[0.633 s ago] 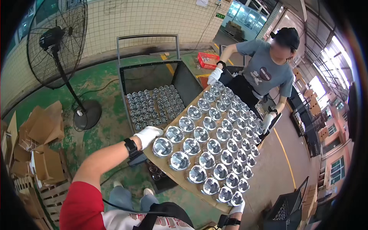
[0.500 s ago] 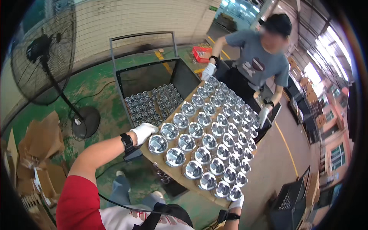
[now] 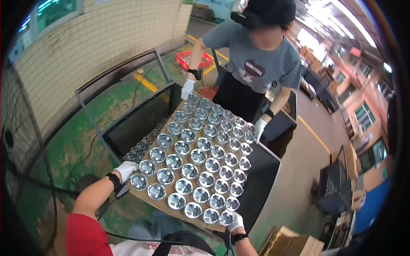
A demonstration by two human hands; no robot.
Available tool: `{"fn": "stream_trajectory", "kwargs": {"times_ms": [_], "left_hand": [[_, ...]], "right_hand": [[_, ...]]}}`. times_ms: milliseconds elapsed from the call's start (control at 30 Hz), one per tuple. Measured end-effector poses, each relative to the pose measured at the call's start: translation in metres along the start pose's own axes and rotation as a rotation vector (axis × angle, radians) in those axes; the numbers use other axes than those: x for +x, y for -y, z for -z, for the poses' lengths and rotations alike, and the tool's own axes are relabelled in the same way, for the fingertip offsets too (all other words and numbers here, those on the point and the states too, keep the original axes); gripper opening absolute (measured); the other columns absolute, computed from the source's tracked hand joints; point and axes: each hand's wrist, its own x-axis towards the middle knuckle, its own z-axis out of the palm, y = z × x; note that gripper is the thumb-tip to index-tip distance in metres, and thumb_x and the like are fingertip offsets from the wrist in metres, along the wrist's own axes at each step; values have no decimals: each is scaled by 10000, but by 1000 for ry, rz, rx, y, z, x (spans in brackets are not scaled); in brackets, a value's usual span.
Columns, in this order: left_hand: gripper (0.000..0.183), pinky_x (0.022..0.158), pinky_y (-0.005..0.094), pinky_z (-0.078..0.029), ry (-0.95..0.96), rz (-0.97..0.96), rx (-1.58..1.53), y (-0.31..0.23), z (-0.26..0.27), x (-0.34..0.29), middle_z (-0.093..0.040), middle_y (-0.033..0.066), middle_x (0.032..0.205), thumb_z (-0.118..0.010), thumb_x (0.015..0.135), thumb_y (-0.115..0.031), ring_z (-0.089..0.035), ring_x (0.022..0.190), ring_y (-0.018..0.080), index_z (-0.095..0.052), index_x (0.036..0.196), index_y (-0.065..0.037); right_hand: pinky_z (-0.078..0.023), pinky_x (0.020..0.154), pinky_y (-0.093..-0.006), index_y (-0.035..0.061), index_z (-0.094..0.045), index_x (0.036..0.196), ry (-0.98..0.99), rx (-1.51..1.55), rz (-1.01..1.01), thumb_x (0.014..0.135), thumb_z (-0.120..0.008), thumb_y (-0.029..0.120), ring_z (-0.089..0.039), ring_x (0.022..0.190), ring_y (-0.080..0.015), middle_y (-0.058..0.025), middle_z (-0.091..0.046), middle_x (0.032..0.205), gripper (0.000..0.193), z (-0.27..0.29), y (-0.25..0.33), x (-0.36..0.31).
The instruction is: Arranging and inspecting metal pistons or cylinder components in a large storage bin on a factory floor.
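A flat cardboard sheet [image 3: 144, 196] spans the middle, held up at a slant and covered with rows of shiny round metal parts [image 3: 183, 186]. My left hand [image 3: 127, 170], in a white glove, grips its near left corner. At the near right corner my right hand [image 3: 236, 222], also gloved in white, is closed on the edge, its fingers partly hidden. Across from me a co-worker [image 3: 252, 64] holds the far end with two white-gloved hands, one at each far corner. Beneath the sheet's left side is a black bin [image 3: 141, 115] with more such metal parts [image 3: 139, 149] in it.
Another dark bin [image 3: 261, 170] lies under the sheet's right side. A red crate [image 3: 194, 60] stands on the floor behind. Cardboard boxes [image 3: 294, 245] are at the lower right, a dark cart [image 3: 337, 183] farther right. A cable [image 3: 42, 183] and fan cross the left.
The loaded sheet has moved left relative to my view and now covers more of the left bin. The co-worker appears closer, and a second bin shows under the right side.
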Motion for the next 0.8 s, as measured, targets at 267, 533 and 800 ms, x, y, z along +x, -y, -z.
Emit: {"fn": "stream_trajectory", "kwargs": {"times_ms": [267, 533, 800], "left_hand": [[270, 697, 333, -502, -30, 286, 74, 8, 16, -39, -708, 90, 983, -558, 927, -192, -641, 818, 188, -707, 1097, -45], [384, 971, 334, -457, -70, 408, -93, 24, 17, -73, -668, 154, 1210, -615, 924, -177, -611, 1131, 240, -623, 1226, 60], [451, 1014, 338, -440, -36, 342, -39, 22, -4, -81, -623, 199, 1272, -598, 944, -228, -591, 1182, 271, -573, 1270, 82]], "right_hand": [[-531, 781, -335, 81, -712, 1009, 119, 57, -115, 863, -608, 71, -675, 904, -257, -117, -711, 998, 180, -44, -26, -38], [-546, 783, -363, 97, -689, 989, 438, -180, -229, 734, -756, 181, -675, 879, -235, -89, -707, 992, 277, 0, 41, -34], [-525, 709, -420, 134, -658, 976, -31, 1283, -1110, 944, -484, 183, -648, 776, -232, -34, -677, 892, 184, -14, 10, -62]]}}
